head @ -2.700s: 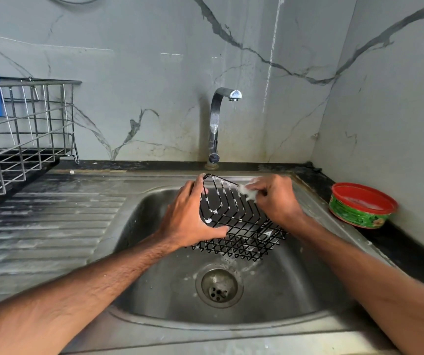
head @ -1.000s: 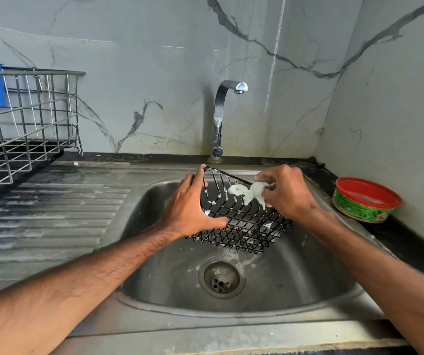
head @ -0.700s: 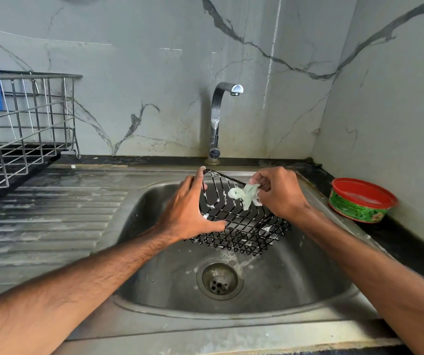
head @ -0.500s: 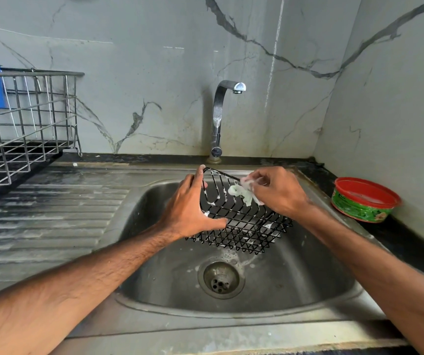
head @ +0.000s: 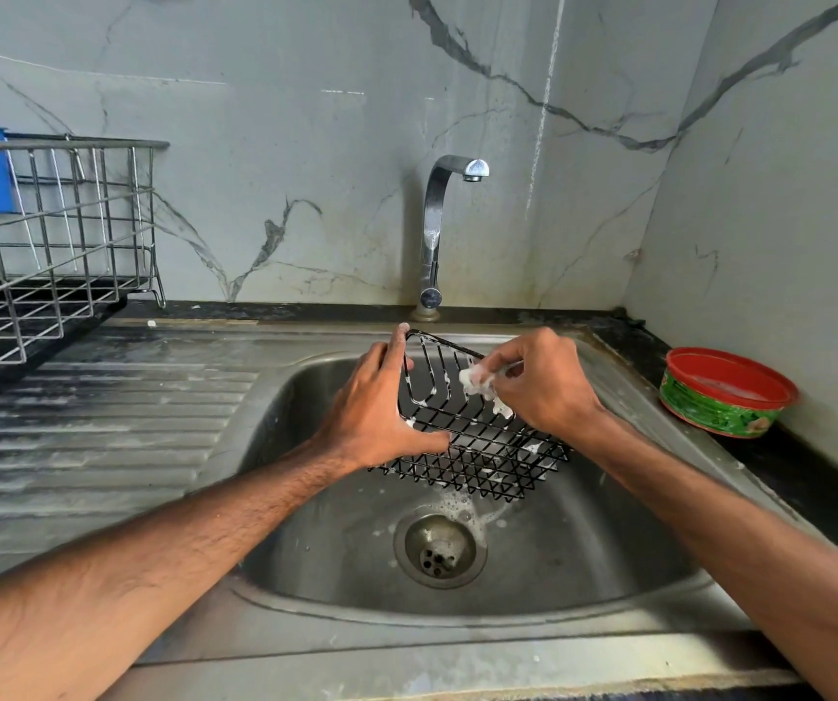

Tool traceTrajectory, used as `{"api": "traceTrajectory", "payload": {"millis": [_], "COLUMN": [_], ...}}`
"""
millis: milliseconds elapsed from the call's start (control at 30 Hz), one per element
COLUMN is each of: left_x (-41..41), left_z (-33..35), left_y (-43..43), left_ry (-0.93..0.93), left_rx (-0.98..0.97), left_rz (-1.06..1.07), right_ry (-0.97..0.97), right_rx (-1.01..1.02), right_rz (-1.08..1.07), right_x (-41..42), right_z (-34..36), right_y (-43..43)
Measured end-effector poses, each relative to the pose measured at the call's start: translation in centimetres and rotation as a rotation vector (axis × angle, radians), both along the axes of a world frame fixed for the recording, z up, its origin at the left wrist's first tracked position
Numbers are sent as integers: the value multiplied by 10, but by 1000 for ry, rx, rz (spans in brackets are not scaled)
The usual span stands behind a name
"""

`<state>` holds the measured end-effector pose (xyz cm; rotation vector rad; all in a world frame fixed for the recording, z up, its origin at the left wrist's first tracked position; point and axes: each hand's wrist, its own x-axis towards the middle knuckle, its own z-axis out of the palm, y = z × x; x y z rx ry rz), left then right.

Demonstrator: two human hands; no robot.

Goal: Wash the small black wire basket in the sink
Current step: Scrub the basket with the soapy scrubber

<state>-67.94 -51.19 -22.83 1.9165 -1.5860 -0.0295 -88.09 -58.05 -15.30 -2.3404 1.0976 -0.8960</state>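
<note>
The small black wire basket hangs tilted over the steel sink, its open side facing me, with foam on its wires. My left hand grips its left side, thumb along the lower edge and fingers over the top rim. My right hand pinches a small soapy white-green scrub pad against the basket's upper inside wires. Suds lie by the drain. No water runs from the tap.
A red-rimmed green tub of dish soap sits on the black counter at the right. A steel dish rack stands at the left beyond the ribbed drainboard. Marble walls close the back and right.
My right hand has rubbed the soapy pad back and forth across the basket's upper wires. My left hand has kept the same hold and the basket has stayed over the sink.
</note>
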Motion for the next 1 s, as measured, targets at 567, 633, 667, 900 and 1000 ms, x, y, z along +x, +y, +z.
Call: {"api": "traceTrajectory", "payload": {"millis": [567, 633, 667, 900, 1000], "left_x": [-1, -1, -1, -5, -6], "left_z": [2, 3, 3, 7, 7], "left_y": [1, 2, 3, 5, 5], "left_ry": [-10, -3, 3, 47, 68], "left_rx": [22, 9, 2, 5, 10], "left_rz": [40, 30, 19, 65, 74], "right_ry": [73, 46, 48, 65, 92], "right_rx": [-81, -104, -120, -56, -3], "right_rz": [16, 122, 170, 194, 129], "right_x": [-3, 3, 6, 1, -8], "right_z": [13, 16, 16, 17, 15], "right_y": [15, 34, 41, 30, 14]}}
